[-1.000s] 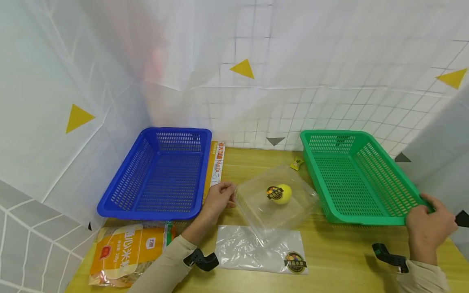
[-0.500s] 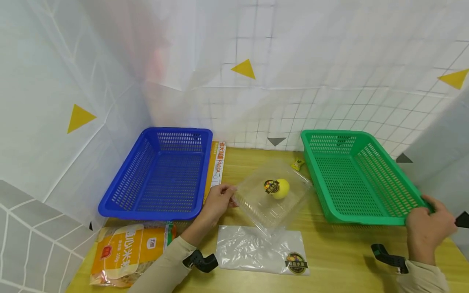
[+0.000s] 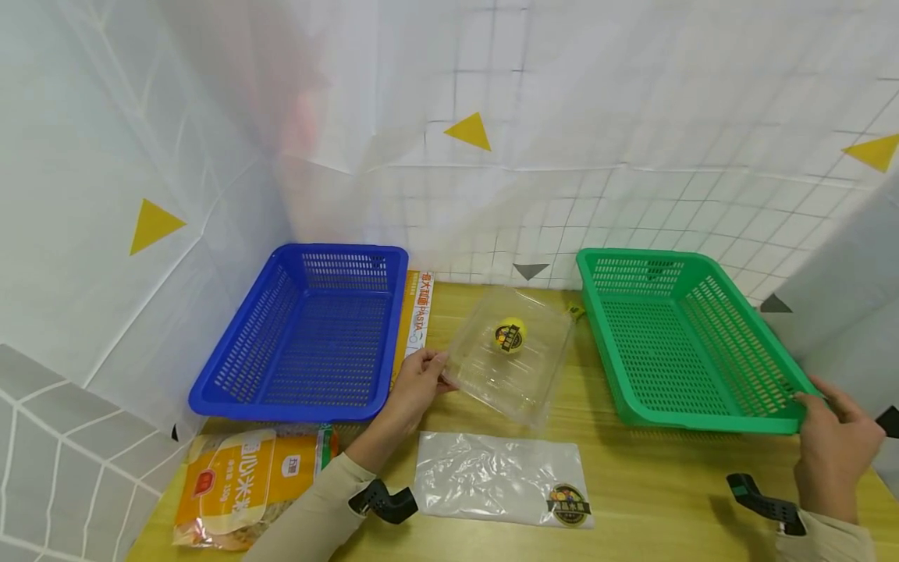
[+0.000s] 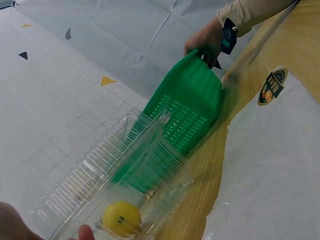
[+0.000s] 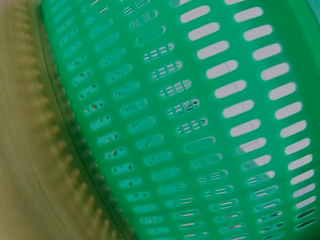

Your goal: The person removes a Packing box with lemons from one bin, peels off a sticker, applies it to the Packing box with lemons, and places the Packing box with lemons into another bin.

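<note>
My left hand (image 3: pixel 414 392) pinches the left edge of a clear plastic clamshell box (image 3: pixel 530 382), tilted and raised off the table. A yellow round fruit, like a lemon (image 4: pixel 121 219), shows through the plastic inside it, and a dark round sticker (image 3: pixel 509 336) is on the box. In the left wrist view, only fingertips (image 4: pixel 86 232) of that hand show at the lower left. My right hand (image 3: pixel 837 437) grips the front right corner of a green basket (image 3: pixel 691 421), thumb on the rim. That basket's slotted wall fills the right wrist view.
A blue basket (image 3: pixel 281 411) stands at the left, beside a pasta packet (image 3: pixel 418 312). An orange food bag (image 3: pixel 246 488) lies before it. A folded clear plastic bag (image 3: pixel 492 480) lies at the front. A small yellow wrapped candy (image 3: pixel 576 313) is by the green basket.
The left hand has tilted the clear box, and it has swung left and farther back with the fruit in it. My right hand has shifted slightly right at the basket's corner.
</note>
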Available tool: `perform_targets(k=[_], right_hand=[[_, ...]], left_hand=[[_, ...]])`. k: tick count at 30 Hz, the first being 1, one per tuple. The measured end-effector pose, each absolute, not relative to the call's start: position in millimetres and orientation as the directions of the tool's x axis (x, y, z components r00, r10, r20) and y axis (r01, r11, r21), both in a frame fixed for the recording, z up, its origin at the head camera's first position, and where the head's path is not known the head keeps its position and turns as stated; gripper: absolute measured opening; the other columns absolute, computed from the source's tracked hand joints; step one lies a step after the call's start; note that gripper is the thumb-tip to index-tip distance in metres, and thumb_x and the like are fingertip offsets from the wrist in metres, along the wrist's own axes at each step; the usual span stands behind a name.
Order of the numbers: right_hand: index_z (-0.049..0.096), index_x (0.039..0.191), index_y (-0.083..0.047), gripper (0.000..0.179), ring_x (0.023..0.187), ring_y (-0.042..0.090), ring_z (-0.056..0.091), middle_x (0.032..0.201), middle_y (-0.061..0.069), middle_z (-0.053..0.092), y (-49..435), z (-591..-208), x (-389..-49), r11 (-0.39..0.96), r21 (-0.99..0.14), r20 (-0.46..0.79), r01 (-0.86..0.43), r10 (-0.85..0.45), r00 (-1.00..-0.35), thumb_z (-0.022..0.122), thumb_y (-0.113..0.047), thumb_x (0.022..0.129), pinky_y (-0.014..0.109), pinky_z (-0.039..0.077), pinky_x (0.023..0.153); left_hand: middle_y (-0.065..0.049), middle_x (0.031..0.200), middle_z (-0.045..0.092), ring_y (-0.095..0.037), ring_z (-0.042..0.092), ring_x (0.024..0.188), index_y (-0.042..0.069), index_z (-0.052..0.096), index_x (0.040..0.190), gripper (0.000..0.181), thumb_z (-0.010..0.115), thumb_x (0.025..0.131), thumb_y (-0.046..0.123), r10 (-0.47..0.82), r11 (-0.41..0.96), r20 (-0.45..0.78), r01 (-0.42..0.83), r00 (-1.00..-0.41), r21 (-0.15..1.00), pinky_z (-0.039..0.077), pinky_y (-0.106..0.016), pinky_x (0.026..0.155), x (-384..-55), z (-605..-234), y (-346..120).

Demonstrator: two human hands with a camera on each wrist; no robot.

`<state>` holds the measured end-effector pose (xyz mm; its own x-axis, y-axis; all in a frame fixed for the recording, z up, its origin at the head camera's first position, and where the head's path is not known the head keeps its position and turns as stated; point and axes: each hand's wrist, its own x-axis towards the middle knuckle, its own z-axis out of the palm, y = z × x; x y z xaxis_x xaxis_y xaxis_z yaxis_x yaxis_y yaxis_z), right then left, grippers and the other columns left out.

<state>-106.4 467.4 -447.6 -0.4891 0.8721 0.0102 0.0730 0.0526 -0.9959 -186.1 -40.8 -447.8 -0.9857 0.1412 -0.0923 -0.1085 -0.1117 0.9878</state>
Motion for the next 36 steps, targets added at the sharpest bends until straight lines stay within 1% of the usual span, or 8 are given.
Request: perform_targets(k=[4,7,13,20,24,27,31,36], right_hand=[[0.071,0.136,-0.017,0.041,0.044,0.002,0.033,0.15,0.003,0.052,457.4,-443.8,-102.0,0.074,-0.997,0.057,0.016,0.864,-0.5,0.051,-0.003,0.103,0.013,0.024,0.039],[0.072,0.135,-0.016,0.044,0.04,0.004,0.021,0.148,0.004,0.055,448.0,-439.3,-99.4,0.132,-0.991,0.105,0.02,0.866,-0.489,0.047,0.0,0.102,0.018,0.016,0.037],[0.072,0.135,-0.017,0.044,0.04,0.004,0.022,0.144,0.0,0.059,454.8,-450.1,-104.3,0.26,-0.962,0.193,0.083,0.864,-0.466,0.045,-0.002,0.103,0.017,0.017,0.038],[0.074,0.132,-0.018,0.043,0.041,0.004,0.028,0.122,-0.01,0.065,469.6,-463.4,-111.1,0.272,-0.961,0.221,0.05,0.865,-0.451,0.047,0.0,0.102,0.017,0.017,0.039],[0.075,0.13,-0.016,0.043,0.045,0.005,0.029,0.124,-0.008,0.065,469.5,-464.2,-111.5,0.252,-0.967,0.216,0.023,0.868,-0.448,0.048,0.001,0.101,0.017,0.018,0.04],[0.076,0.128,-0.015,0.042,0.058,0.002,0.041,0.128,-0.006,0.064,467.9,-464.1,-111.0,0.221,-0.975,0.199,-0.003,0.872,-0.446,0.049,0.002,0.101,0.017,0.018,0.041],[0.076,0.127,-0.013,0.042,0.093,0.0,0.052,0.132,-0.002,0.064,467.0,-463.4,-111.2,0.192,-0.981,0.188,-0.038,0.875,-0.446,0.049,0.003,0.1,0.017,0.017,0.043],[0.077,0.125,-0.013,0.042,0.065,-0.001,0.042,0.137,0.002,0.064,468.1,-462.7,-111.3,0.167,-0.983,0.182,-0.073,0.876,-0.447,0.049,0.004,0.099,0.019,0.014,0.042]], left_hand=[[-0.017,0.093,0.065,-0.017,0.066,0.074,-0.014,0.055,0.114,0.022,0.044,0.112,0.005,0.14,-0.122,-0.069,-0.087,-0.988,0.989,0.061,-0.044,0.084,-184.5,-447.1,-40.7],[-0.017,0.095,0.064,-0.018,0.066,0.075,-0.014,0.054,0.117,0.023,0.043,0.112,0.005,0.136,-0.138,-0.055,-0.074,-0.989,0.988,0.061,-0.041,0.084,-184.0,-445.7,-39.8],[-0.017,0.095,0.064,-0.018,0.066,0.077,-0.015,0.053,0.118,0.023,0.044,0.112,0.005,0.129,-0.197,-0.011,-0.037,-0.992,0.98,0.062,-0.038,0.083,-185.4,-435.1,-35.8],[-0.013,0.091,0.062,-0.019,0.068,0.078,-0.016,0.054,0.116,0.02,0.046,0.11,0.002,0.132,-0.295,0.016,-0.023,-0.991,0.955,0.061,-0.039,0.084,-188.2,-415.8,-30.9],[-0.013,0.091,0.063,-0.019,0.069,0.078,-0.015,0.056,0.116,0.018,0.049,0.109,0.0,0.129,-0.316,0.008,-0.034,-0.992,0.948,0.061,-0.039,0.085,-190.6,-407.9,-25.8],[-0.014,0.091,0.064,-0.018,0.068,0.079,-0.016,0.056,0.118,0.02,0.051,0.108,0.0,0.142,-0.325,0.012,-0.035,-0.99,0.945,0.061,-0.039,0.085,-192.5,-403.1,-20.9],[-0.013,0.088,0.063,-0.019,0.068,0.079,-0.016,0.057,0.117,0.02,0.053,0.108,0.002,0.161,-0.353,0.02,-0.039,-0.987,0.935,0.061,-0.039,0.086,-195.6,-398.1,-12.6],[-0.012,0.085,0.062,-0.019,0.068,0.079,-0.013,0.058,0.114,0.017,0.054,0.107,0.001,0.179,-0.391,0.003,-0.068,-0.984,0.918,0.061,-0.039,0.087,-198.4,-393.3,-2.6]])
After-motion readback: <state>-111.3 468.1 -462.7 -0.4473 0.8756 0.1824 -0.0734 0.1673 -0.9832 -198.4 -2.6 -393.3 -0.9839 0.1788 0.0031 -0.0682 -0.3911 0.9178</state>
